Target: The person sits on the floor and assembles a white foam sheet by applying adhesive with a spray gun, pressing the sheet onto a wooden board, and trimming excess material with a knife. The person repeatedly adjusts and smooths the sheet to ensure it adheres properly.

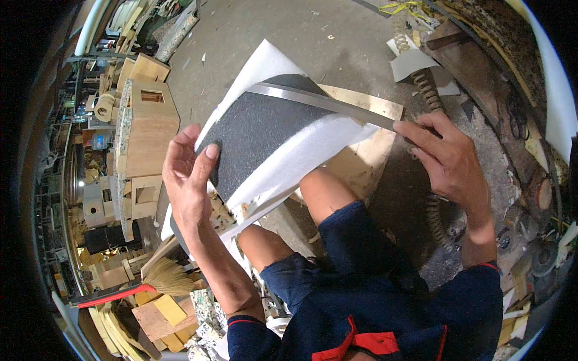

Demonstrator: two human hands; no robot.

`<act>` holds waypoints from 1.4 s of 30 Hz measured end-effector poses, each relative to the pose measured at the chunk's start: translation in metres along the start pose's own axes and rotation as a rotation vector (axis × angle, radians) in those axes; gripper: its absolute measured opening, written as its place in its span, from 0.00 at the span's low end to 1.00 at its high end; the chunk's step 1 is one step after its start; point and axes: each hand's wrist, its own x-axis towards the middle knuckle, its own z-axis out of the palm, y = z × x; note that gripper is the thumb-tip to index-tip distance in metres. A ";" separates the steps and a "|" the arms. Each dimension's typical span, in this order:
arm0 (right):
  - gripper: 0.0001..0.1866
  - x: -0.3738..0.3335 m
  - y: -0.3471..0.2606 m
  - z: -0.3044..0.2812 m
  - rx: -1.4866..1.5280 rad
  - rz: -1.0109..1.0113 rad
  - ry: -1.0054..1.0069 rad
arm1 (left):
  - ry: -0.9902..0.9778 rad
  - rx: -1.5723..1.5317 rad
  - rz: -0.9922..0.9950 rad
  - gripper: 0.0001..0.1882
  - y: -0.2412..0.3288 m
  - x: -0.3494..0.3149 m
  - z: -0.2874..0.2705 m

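A dark grey foam pad (259, 132) with a curved outline lies on a white foam sheet (322, 141) above my knees. White margins of the sheet show around the grey pad, and its upper corner points away from me. My left hand (189, 174) pinches the left edge of the foam, its thumb on the grey face and its fingers at the outer side. In my right hand (445, 156) is one end of a long flat metal blade (325, 102). The blade lies across the far part of the grey pad, slanting up to the left. Any handle is hidden in my fingers.
A wooden board (367, 153) shows under the foam's right side. Wooden frames (147, 129) stand at the left, above a straw broom (168, 277) with a red handle. A coiled hose (427, 90) and foam scraps (415, 63) lie at the right.
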 end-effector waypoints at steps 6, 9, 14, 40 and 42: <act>0.24 0.015 0.003 0.020 0.047 -0.086 0.028 | -0.017 0.334 0.120 0.34 0.030 0.035 0.017; 0.24 0.016 0.008 0.027 0.067 -0.090 0.025 | -0.041 0.466 0.191 0.31 0.043 0.040 0.032; 0.25 -0.010 0.013 0.023 0.150 0.076 -0.011 | -0.053 0.652 0.261 0.26 0.056 0.046 0.053; 0.24 -0.004 0.035 0.085 0.346 0.131 0.043 | -0.127 0.570 0.301 0.14 0.049 0.053 0.062; 0.24 -0.006 0.038 0.087 0.357 0.129 0.025 | -0.129 0.572 0.302 0.14 0.049 0.053 0.060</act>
